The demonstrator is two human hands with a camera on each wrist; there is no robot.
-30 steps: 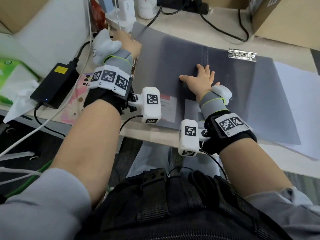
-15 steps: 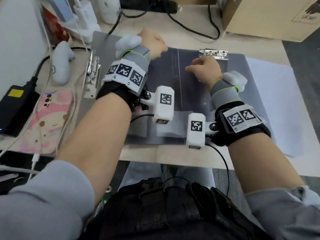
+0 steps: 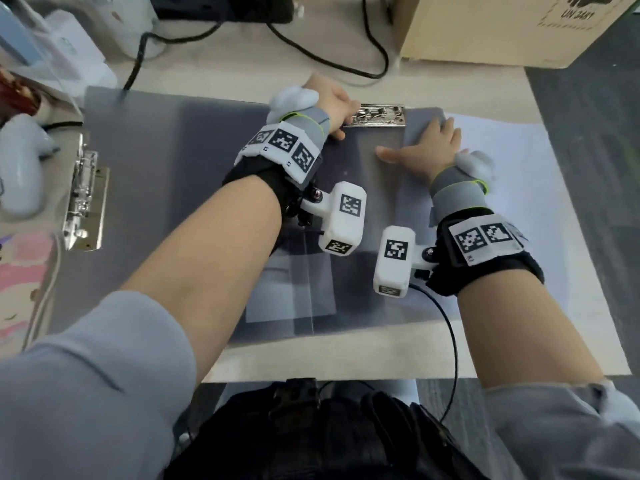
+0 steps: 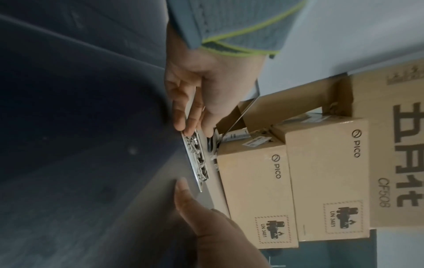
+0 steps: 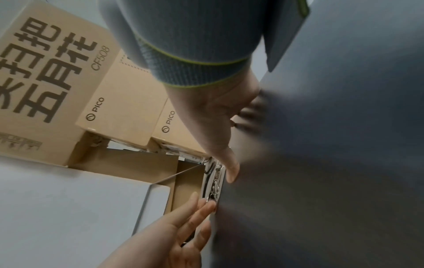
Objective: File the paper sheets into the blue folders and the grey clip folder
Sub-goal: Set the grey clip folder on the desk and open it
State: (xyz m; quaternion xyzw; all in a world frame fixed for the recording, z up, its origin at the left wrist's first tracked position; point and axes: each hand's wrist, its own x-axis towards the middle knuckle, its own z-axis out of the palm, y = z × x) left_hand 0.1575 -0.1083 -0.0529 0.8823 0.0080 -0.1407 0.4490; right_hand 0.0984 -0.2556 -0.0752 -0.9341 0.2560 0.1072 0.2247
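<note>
Head view: the grey clip folder (image 3: 194, 174) is lying open and flat on the desk (image 3: 346, 362), with one metal clip (image 3: 375, 116) at its far edge and a second clip (image 3: 83, 192) at its left edge. The left hand (image 3: 329, 105) is being held at the left end of the far clip, its fingers hidden, so its grip cannot be told here. The right hand (image 3: 429, 147) is being pressed flat, fingers straight, on the cover's far right corner, over a white paper sheet (image 3: 519, 188). Compared with half a second earlier, both hands are being placed farther right, and the right one is flattened rather than curled.

Left wrist view: the left hand's fingers (image 4: 183, 116) are seen pinching the clip's end (image 4: 196, 157).

Right wrist view: the right thumb (image 5: 229, 168) is lying beside the clip (image 5: 214, 183). If the spring lever is released abruptly, fingers could be caught, or the folder could be skidded off the sheet.
</note>
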